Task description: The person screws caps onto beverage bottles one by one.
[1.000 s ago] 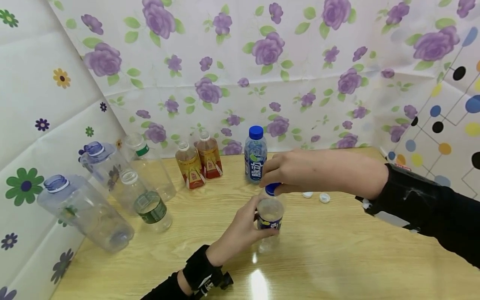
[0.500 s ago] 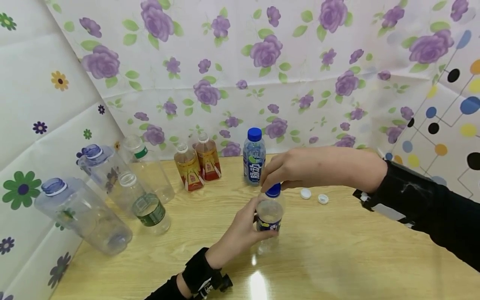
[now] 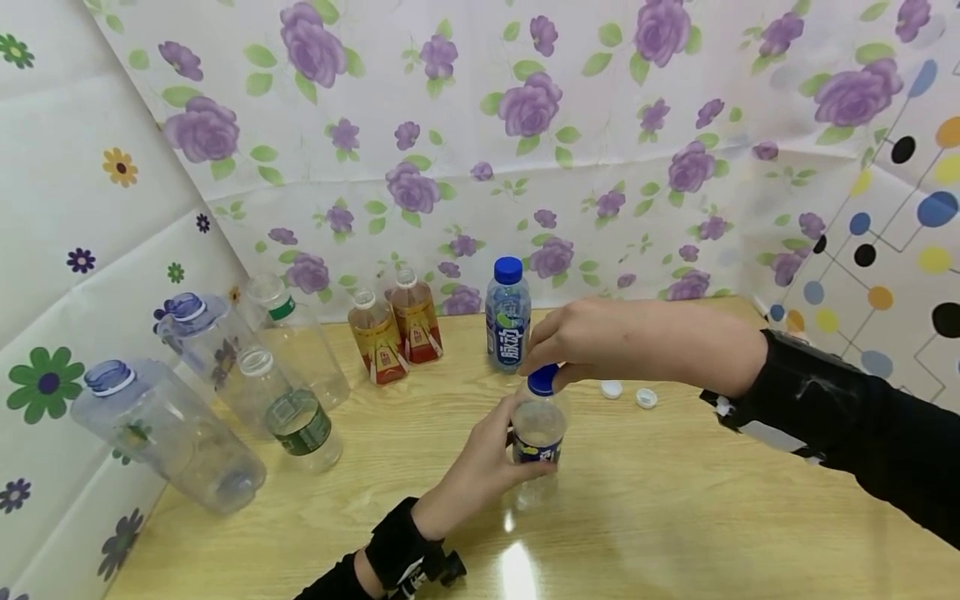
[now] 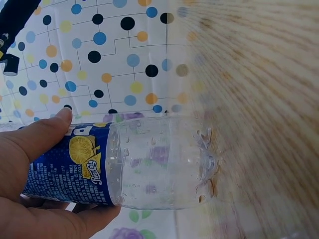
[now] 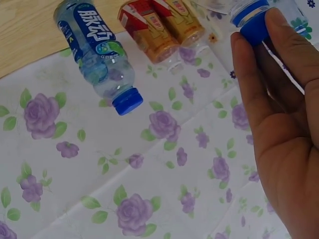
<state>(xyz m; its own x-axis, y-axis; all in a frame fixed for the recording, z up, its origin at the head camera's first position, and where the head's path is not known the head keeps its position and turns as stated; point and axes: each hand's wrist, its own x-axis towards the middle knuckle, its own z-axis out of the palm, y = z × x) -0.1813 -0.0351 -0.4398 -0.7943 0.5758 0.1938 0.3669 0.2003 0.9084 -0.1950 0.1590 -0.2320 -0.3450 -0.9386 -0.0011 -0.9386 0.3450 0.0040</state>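
Note:
My left hand [image 3: 491, 467] grips a clear plastic bottle [image 3: 540, 417] round its dark blue label. Lemon pictures show on that label [image 4: 89, 154] in the left wrist view, and the bottle's bare lower part [image 4: 154, 162] has droplets on its wall. The bottle stands upright on the table. Above it, my right hand [image 3: 581, 342] pinches a blue cap [image 3: 542, 380] at the bottle's mouth. From the right wrist, the cap [image 5: 255, 29] sits between thumb and forefinger, at the bottle's neck. How far it is screwed on cannot be told.
Just behind stands a blue-capped bottle [image 3: 508, 317]. Two orange-labelled bottles [image 3: 378, 337] without caps are left of it. Large clear jugs [image 3: 168, 437] and a green-labelled bottle [image 3: 300, 421] line the left. Two white caps [image 3: 647, 398] lie on the table [image 3: 675, 500] at right.
The right hand's fingers shift slightly about the blue cap. The left hand and its bottle stay in place. The head view has tilted a little.

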